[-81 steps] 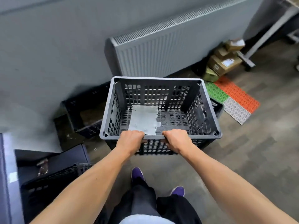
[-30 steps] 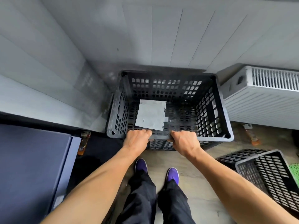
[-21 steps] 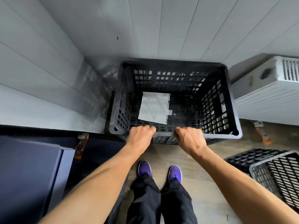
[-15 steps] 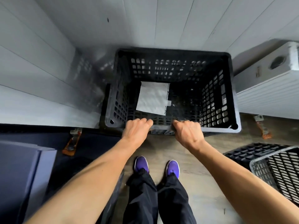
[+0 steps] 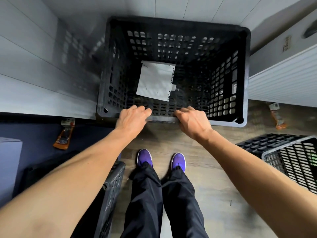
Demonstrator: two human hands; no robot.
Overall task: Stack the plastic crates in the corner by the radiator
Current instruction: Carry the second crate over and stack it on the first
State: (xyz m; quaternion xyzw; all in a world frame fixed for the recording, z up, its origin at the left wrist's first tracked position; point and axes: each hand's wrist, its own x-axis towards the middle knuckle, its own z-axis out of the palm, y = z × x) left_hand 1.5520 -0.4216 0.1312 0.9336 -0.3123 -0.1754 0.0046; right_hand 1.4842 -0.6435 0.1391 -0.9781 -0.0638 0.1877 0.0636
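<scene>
Looking straight down into the corner: white panelled wall [image 5: 42, 74] on the left and across the far side, wood-look floor [image 5: 214, 186] underneath. Filling that corner is the big black plastic crate [image 5: 171, 24], open top up, its left and far sides close against the walls. Whether it sits on another crate I can't tell from up here. Just to its right is the white radiator [image 5: 283, 79], its end beside the crate's right wall.

At the right edge, a grey-rimmed mesh crate [image 5: 295, 162] with a black lattice crate [image 5: 260, 143] poking out from behind it. Both are well apart from the corner crate, and nothing shows inside them. On the near left, a corner of another black crate [image 5: 111, 186] stands beside the person's leg.

Now the hands. The left hand [image 5: 132, 120] and right hand [image 5: 193, 122] are both on the corner crate's near rim, left of its middle, knuckles up. The fingers of each are curled over the edge and down inside, clamped on that rim, with a bare stretch of rim between them.

Inside the crate, one thing only: a pale sheet of paper [image 5: 156, 79] lying flat on the perforated bottom, just beyond the fingertips.

Purple shoes [image 5: 145, 157] are planted just short of the crate. An orange packet [image 5: 64, 134] lies on the floor at left, another orange packet [image 5: 277, 117] under the radiator.
</scene>
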